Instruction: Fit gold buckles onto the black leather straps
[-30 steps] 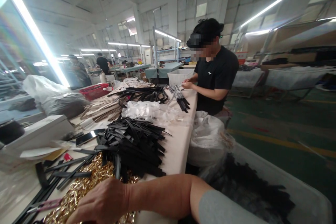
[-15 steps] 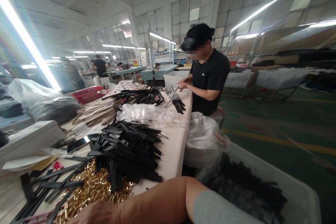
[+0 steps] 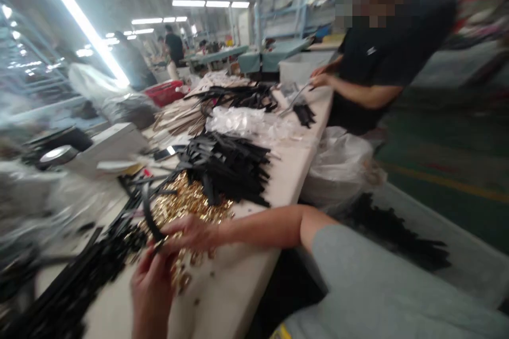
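Observation:
A curved black strap (image 3: 148,209) stands up from between my two hands, which meet at its lower end. My left hand (image 3: 153,278) pinches that end from below. From the right, my right hand (image 3: 191,233) closes its fingers on the same end; blur hides the exact grip and any small part between the fingertips. Just beyond the hands spreads a heap of gold metal fittings (image 3: 191,193). Behind it lies a thick pile of black straps (image 3: 226,161). More black straps (image 3: 75,270), some with gold fittings among them, lie along the left.
A co-worker (image 3: 393,47) stands across the table corner, handling a thin strip. White plastic pieces (image 3: 242,122), beige strips (image 3: 181,116) and a phone (image 3: 169,152) lie farther back. Left are a white box (image 3: 119,145) and tape roll (image 3: 59,153). A bin (image 3: 473,254) sits below the table's right edge.
My view has turned left and down. My left hand has come into view, and both hands now meet on a black strap, where before only my right arm and hand showed by the fittings.

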### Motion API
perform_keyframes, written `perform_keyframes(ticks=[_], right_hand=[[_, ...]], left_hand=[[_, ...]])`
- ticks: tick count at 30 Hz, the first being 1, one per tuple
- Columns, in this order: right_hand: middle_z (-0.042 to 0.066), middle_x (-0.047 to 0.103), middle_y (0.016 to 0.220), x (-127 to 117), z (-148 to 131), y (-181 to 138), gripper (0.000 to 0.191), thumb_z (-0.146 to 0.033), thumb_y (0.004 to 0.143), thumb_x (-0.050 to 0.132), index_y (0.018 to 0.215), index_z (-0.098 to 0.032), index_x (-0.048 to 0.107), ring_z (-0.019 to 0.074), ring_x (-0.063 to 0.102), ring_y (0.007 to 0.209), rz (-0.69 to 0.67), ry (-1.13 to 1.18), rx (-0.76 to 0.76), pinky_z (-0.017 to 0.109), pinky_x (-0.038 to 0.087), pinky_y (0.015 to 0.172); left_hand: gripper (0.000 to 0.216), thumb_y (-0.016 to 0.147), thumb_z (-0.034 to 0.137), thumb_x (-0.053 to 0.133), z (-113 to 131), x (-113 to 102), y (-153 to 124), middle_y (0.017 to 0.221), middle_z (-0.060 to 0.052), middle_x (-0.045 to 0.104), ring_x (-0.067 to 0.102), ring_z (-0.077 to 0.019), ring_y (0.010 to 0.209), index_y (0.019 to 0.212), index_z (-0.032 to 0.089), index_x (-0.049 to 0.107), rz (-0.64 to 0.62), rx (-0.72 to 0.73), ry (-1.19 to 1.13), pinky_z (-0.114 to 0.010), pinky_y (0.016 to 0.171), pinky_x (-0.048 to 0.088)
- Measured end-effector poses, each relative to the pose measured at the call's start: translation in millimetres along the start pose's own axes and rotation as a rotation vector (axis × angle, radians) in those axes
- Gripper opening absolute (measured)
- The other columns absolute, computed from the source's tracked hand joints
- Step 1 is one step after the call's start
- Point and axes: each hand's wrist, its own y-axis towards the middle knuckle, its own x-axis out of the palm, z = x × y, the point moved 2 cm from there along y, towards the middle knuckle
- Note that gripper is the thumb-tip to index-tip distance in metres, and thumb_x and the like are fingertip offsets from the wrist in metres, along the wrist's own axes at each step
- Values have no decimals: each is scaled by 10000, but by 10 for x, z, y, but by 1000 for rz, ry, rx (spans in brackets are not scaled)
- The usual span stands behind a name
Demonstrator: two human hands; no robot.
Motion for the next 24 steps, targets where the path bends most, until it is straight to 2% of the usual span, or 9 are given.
perform_keyframes(ticks=[1,2,4,9,11,14,17,21,24], right_hand=[[-12,698,983,15,0,5,461,-567,767,645,1028,-195,719,189,625,945,23,13,-15,212,447,807],[13,696,965,17,18,15,460,-544,792,633,1025,-157,719,179,620,905,41,32,-23,219,443,789],[30,688,875,3,74,37,468,-532,811,620,1003,-116,720,147,601,807,62,79,-20,214,439,720],[35,647,734,-18,52,33,463,-518,818,608,927,-82,720,93,532,628,30,162,-15,194,410,564],[38,650,729,-53,16,28,442,-503,826,602,910,-86,722,87,533,614,57,135,-33,194,413,552],[47,672,757,-156,31,70,395,-470,837,601,892,-99,726,97,573,651,125,43,-53,202,443,588],[56,683,763,-260,102,149,381,-471,806,638,851,-101,720,115,615,689,157,44,-53,228,492,651],[69,681,727,-345,136,210,409,-497,755,673,774,-88,688,119,626,639,107,163,31,255,530,637],[61,669,685,-402,108,231,384,-469,762,669,736,-86,669,98,596,570,92,130,55,219,499,561]], left_hand=[[405,511,457,875,0,-89,-25,768,-7,658,608,-155,692,750,182,698,-17,-29,-41,-231,606,515],[415,491,435,882,-5,-139,-30,773,-8,668,613,-149,703,776,184,714,-55,-27,-94,-230,642,519],[353,534,388,869,-41,-165,6,753,-12,670,605,-122,675,768,170,721,-108,1,-112,-215,656,505],[278,659,360,818,-129,-107,61,750,-25,677,606,-114,645,823,156,725,-96,84,-79,-226,663,502],[294,670,373,811,-145,-84,33,750,-31,676,600,-114,623,845,153,722,-115,96,-46,-232,642,500],[358,670,389,806,-157,-58,6,752,-37,676,595,-120,593,927,158,712,-211,56,1,-243,596,499],[407,677,368,803,-104,-122,44,779,-45,681,606,-121,600,1013,169,688,-261,28,14,-245,594,507],[392,628,369,821,108,-448,231,772,-34,678,601,-99,593,931,167,676,-63,28,-29,-217,602,497],[406,576,404,827,247,-742,425,774,-28,673,604,-105,611,854,166,652,61,38,23,-220,613,491]])
